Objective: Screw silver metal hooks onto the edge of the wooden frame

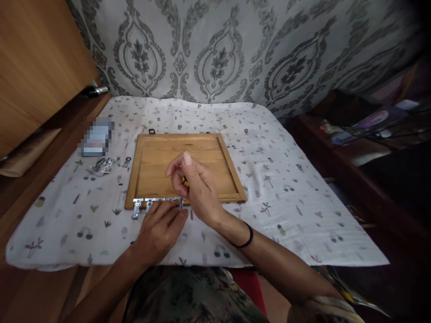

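A wooden frame with a recessed panel (158, 157) lies flat on the patterned cloth. Several silver metal hooks (137, 207) sit in a row along its near edge and stick out past it. My left hand (158, 233) rests over the middle of this row, its fingers closed about the hook (181, 204) at the right end and covering others. Above the near edge, my right hand (202, 188) is wrapped round a small yellow-and-black handle (185, 181), which looks like a screwdriver; most of the tool is hidden by the fingers.
Left of the frame lies a loose pile of metal hooks (105, 165), with a blurred-out phone-like object (97, 138) behind it. A dark clasp (152, 131) shows at the frame's far edge. A wooden cabinet (40, 58) stands at the left, and a patterned curtain or covering (215, 54) rises behind.
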